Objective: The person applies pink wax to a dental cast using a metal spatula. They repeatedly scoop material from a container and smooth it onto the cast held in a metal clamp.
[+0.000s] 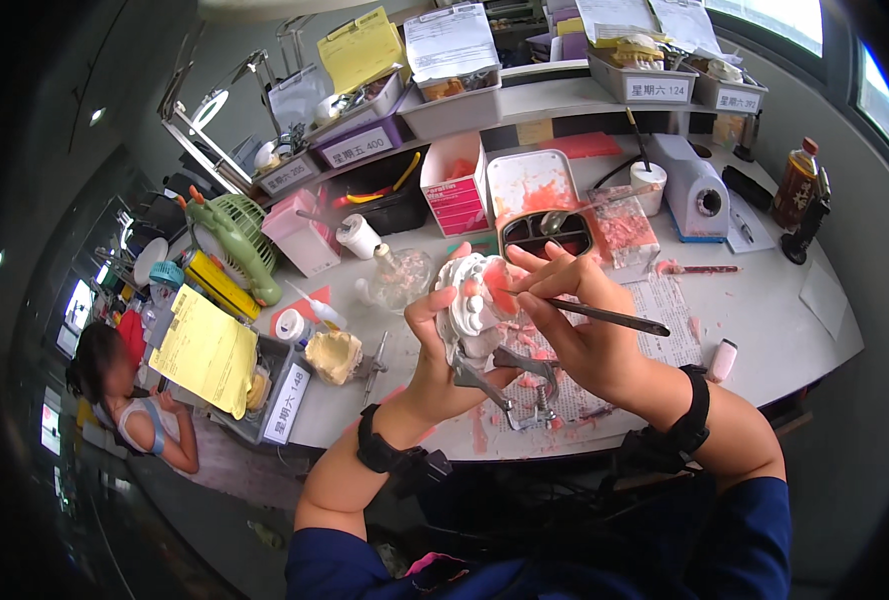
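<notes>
My left hand [433,368] is wrapped round a white plaster dental cast [459,312] and holds it above the table. Pink wax [501,288] covers part of the cast beside its teeth. Metal arms of an articulator [543,400] hang just below the cast; whether they are joined to it I cannot make out. In my right hand [605,330], a slim dark-handled wax carving tool [620,318] is pinched like a pen, its tip at the pink wax. The fingers of that hand rest close to the cast and hide part of its right side.
Behind my hands sits a black wax tray [548,234] with a spoon. A glass spirit lamp [401,275] stands to the left, near a yellowish cast [334,356]. A grey-white machine [691,190] and a bottle [798,185] are at right. Another person [155,415] sits far left.
</notes>
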The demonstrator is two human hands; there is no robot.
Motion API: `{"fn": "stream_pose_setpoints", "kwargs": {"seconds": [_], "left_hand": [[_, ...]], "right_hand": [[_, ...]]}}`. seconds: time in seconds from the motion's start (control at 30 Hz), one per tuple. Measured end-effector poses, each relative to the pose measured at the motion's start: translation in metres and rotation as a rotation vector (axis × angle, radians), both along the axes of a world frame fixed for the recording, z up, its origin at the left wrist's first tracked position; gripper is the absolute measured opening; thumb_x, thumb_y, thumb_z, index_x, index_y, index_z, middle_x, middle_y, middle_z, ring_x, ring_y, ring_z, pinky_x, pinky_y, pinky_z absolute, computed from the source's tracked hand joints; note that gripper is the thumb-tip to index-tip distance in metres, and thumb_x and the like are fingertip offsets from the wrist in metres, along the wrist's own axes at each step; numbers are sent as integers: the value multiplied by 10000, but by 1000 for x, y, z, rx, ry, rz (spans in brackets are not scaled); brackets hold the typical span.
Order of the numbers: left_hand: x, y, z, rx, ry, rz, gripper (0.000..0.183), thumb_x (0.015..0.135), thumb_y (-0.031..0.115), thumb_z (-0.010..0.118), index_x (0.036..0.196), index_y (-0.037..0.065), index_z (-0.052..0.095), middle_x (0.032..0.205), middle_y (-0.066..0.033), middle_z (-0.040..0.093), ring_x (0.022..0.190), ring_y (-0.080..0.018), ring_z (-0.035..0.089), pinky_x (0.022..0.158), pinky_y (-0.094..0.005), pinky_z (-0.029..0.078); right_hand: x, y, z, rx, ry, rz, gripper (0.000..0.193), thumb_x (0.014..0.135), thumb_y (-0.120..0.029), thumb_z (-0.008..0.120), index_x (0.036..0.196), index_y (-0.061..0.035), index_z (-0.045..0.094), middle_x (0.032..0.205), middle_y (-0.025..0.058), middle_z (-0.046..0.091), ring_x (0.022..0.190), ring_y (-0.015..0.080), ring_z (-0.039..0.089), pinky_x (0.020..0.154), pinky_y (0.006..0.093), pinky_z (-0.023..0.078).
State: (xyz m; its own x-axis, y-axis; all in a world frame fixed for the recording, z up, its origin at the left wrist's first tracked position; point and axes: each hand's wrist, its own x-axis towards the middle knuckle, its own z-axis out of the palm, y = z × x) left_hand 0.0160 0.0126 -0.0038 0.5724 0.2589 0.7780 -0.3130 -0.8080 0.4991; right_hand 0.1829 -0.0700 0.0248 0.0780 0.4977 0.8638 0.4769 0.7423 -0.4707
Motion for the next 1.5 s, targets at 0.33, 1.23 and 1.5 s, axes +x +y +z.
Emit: {"fn": "stream_pose_setpoints", "kwargs": {"seconds": [0.33,1.23,1.5], "left_hand": [[0,5,-6,27,-2,1,949,697,199,866,1322,170,153,1483,-371,94,1398,-447,228,1108,-514,265],[-4,1,-8,-21,9,68,971,676,189,879,1312,162,146,1496,-325,98,1363,-407,311,1092,-490,332],[-4,-1,-10,-64,35,75,965,683,133,864,1321,150,140,1491,-316,95,1366,-401,306,1099,-488,330]], "right_hand": [[-4,3,-4,-46,-29,-76,152,864,46,640,893,-29,510,832,88,668,1054,326,660,1034,456,416],[-6,-1,-1,-64,-23,-36,156,886,54,606,920,-30,478,835,69,653,1103,318,638,1085,514,328],[-6,8,-6,-37,-55,-79,198,786,17,682,864,-21,503,773,150,587,709,376,597,755,434,502]]}}
